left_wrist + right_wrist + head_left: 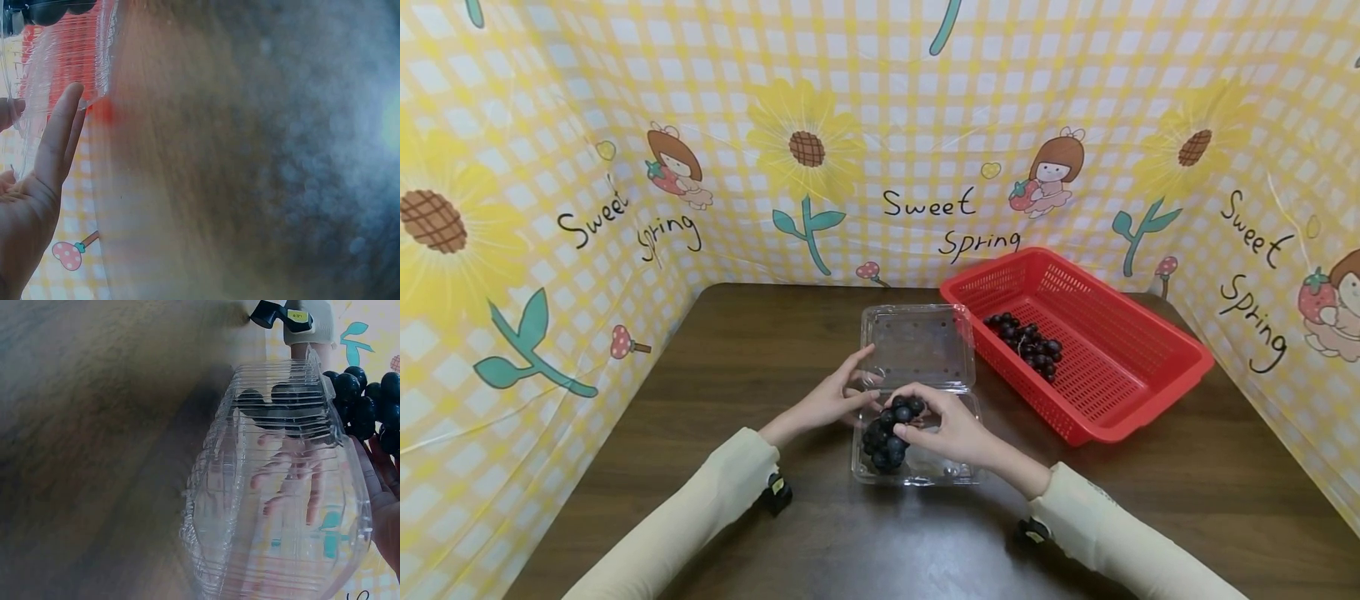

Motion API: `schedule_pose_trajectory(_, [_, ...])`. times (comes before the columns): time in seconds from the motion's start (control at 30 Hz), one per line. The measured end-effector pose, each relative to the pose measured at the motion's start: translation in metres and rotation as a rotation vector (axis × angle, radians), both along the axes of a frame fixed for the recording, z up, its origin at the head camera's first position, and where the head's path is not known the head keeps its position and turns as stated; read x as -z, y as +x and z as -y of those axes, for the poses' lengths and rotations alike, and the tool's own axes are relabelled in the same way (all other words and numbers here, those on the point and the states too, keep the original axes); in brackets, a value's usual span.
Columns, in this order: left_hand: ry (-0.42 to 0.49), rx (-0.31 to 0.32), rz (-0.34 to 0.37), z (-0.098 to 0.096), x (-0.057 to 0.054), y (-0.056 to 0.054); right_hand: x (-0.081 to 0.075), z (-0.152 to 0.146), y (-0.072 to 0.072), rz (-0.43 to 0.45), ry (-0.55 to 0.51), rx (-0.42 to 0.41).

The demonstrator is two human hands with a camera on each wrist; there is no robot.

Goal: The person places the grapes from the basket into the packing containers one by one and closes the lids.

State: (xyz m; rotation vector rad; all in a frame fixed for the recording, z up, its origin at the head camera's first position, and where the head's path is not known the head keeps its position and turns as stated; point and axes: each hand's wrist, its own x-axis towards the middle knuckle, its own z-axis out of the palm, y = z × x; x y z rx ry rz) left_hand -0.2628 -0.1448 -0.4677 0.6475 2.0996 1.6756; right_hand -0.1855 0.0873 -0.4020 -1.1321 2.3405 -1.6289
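Observation:
A clear plastic clamshell box [943, 475] lies on the table with its lid [917, 346] folded back. My right hand [951, 429] pinches a bunch of dark grapes [886, 450] between thumb and fingers, over the left part of the box. In the right wrist view the grapes [362, 406] rise above the box's rim, and more dark grapes show through its ribbed wall. At the box's left side, near the hinge, is my left hand [831, 398], its fingers spread and fairly straight. The left wrist view shows those fingertips [72, 94] right at the clear plastic.
A red slotted basket [1187, 358] stands to the right of the box, close by its lid. Another bunch of dark grapes [1037, 346] lies in the basket's left part. A patterned yellow check cloth [850, 229] hangs behind and beside the brown wooden table [737, 333].

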Motion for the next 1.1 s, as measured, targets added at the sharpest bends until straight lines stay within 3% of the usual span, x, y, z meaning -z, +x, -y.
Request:
schedule_pose_trajectory(0.1, [0.011, 0.003, 0.010, 0.000, 0.001, -0.001, -0.001, -0.001, 0.000, 0.005, 0.005, 0.002])
schedule_pose_trajectory(0.37, [0.018, 0.001, 0.013, 0.000, 0.000, 0.000, 0.024, -0.009, -0.013, -0.002, 0.039, 0.025])
schedule_pose_trajectory(0.67, [0.022, 0.005, 0.002, 0.000, 0.002, -0.001, 0.028, -0.016, -0.018, -0.022, 0.033, -0.006])
schedule_pose_trajectory(1.1, [0.035, 0.007, 0.009, 0.000, 0.003, -0.002, 0.033, -0.025, -0.026, 0.155, 0.069, 0.018])
